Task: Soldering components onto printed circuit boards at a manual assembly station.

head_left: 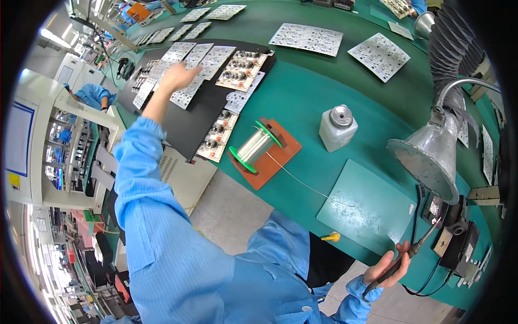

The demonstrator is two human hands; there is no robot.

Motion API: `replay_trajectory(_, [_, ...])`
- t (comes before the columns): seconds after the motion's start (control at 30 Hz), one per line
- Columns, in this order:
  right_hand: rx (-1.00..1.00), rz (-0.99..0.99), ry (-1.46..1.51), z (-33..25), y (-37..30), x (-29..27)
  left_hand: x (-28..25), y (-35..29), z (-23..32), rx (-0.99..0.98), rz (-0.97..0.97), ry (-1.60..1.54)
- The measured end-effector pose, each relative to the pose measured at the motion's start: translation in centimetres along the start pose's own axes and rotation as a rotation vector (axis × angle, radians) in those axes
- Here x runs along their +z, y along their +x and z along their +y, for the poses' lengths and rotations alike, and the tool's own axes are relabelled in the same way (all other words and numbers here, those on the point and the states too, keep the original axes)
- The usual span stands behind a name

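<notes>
My left hand (181,77) reaches out over a group of white printed circuit boards (217,58) on a black mat (186,127) at the upper left. Its fingers are stretched out, and whether they touch a board cannot be made out. At the lower right my right hand (387,268) is closed around the dark handle of a soldering iron (414,249). The iron's metal shaft points up and away, close to the soldering station (457,245). A solder wire spool (256,147) with green rims sits on a brown stand, its wire trailing onto a green work mat (372,202).
A white dispenser bottle (338,129) stands beyond the work mat. A metal fume extraction hood (426,156) hangs at the right. Boards with mounted components (243,70) lie by the black mat, more bare boards (306,39) farther back. A small yellow object (332,237) lies at the near edge.
</notes>
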State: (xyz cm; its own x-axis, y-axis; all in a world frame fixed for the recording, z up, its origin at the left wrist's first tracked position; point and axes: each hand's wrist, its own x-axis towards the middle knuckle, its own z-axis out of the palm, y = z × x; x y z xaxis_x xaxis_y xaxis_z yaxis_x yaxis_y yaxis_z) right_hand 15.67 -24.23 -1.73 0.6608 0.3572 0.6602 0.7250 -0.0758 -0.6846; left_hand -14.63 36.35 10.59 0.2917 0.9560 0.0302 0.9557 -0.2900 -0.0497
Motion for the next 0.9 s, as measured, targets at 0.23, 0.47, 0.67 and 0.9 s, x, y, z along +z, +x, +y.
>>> replay_trajectory(0.23, [0.005, -0.017, -0.029, 0.2, -0.4, -0.1, 6.8, -9.1, -3.7, -0.152, 0.093, -0.136])
replay_trajectory(0.47, [0.041, 0.0, -0.074, -0.2, -0.5, 0.2, 5.1, -12.3, -3.0, -0.02, 0.082, -0.196])
replay_trajectory(0.67, [0.026, 0.014, -0.068, -0.1, -0.4, 0.2, 3.1, -12.1, -1.5, -0.028, -0.052, -0.172])
replay_trajectory(0.9, [0.023, 0.011, -0.038, 0.1, -0.5, 0.2, 4.0, -10.9, -3.0, -0.163, 0.047, -0.213])
